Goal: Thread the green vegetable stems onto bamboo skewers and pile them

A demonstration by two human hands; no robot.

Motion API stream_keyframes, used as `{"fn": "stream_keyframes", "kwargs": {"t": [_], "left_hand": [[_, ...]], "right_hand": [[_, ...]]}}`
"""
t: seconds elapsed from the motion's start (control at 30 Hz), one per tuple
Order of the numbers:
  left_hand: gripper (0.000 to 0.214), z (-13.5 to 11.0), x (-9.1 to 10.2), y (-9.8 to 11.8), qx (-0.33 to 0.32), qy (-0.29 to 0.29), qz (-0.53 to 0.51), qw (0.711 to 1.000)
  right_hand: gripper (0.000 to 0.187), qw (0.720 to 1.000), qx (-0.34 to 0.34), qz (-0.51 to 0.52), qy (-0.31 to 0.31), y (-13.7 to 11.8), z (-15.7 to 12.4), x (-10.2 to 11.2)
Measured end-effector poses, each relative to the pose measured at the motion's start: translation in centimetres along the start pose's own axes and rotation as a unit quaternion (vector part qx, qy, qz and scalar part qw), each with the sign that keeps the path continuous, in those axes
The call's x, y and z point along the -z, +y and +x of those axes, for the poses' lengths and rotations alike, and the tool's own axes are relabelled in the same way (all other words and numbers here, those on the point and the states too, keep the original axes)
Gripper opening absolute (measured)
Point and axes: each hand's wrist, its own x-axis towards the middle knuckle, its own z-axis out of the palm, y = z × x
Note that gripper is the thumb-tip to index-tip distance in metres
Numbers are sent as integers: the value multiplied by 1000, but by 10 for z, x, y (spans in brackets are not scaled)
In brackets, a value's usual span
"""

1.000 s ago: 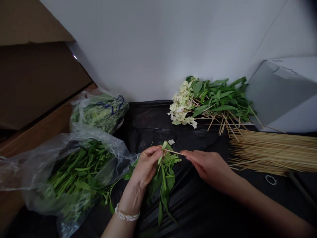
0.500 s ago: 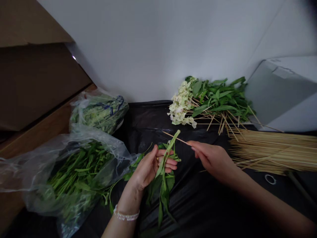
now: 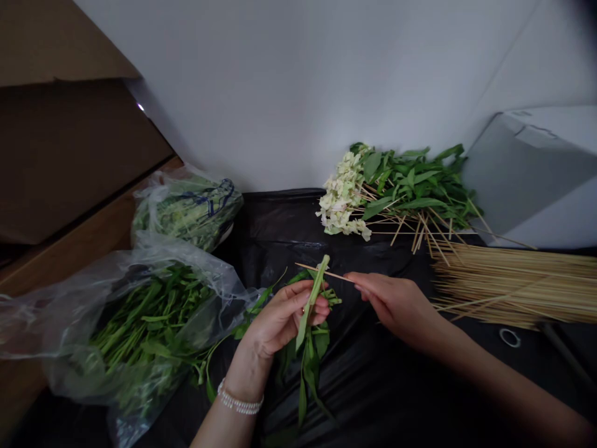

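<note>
Wrinkled black plastic sheet (image 3: 382, 392) under the work. White rectangular box (image 3: 527, 174) at far right. Clear plastic bag of long green leafy stems (image 3: 69, 311) at left. Ahead, right: pile of green leaves, cream-white petals and thin wooden sticks (image 3: 415, 186); pale straight bundle of wooden sticks (image 3: 522, 286) just below it.

Right hand (image 3: 394, 302): grip pinching one stick's near end, fingertips pressed together. Left hand (image 3: 282, 320): fingers curled, thumb up against the stem, grip closed round it. Pale-green flat stem (image 3: 312, 300) sits tilted there, upper end sticking out above the fingers. Thin pale wooden stick (image 3: 336, 275) crosses that upper end; can't tell if it's behind or through.
</note>
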Motion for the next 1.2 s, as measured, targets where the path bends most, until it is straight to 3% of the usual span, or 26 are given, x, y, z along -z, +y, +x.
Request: {"fn": "stream_keyframes", "kwargs": {"t": [0.2,0.33,0.47,0.57,0.67,0.73,0.83,1.03,1.13,1.2], "left_hand": [[26,2,0,-1,-39,31,44,998],[26,-1,-1,0,-69,24,150,986],[10,0,-4,-5,-131,55,218,966],[17,3,-4,-7,-147,83,182,969],[4,3,-1,2,-159,90,84,980],[21,-2,3,13,-181,89,11,979],[34,-18,7,33,-190,101,-48,976],[28,-67,-1,52,-230,176,-50,956],[20,-106,4,47,-227,220,12,949],[16,-141,17,40,-182,243,123,945]], "right_hand": [[38,1000,2,27,-1,1,-1,0],[38,999,4,33,-4,1,-1,0],[39,999,10,33,-7,-1,-1,0],[37,999,10,45,4,-3,0,0],[34,998,1,58,31,0,0,3],[33,997,-13,59,52,4,1,5],[32,995,-33,51,76,14,1,8],[32,993,-62,22,97,29,0,14],[33,993,-63,14,94,31,-1,14],[33,993,-60,8,97,30,-2,13]]}}
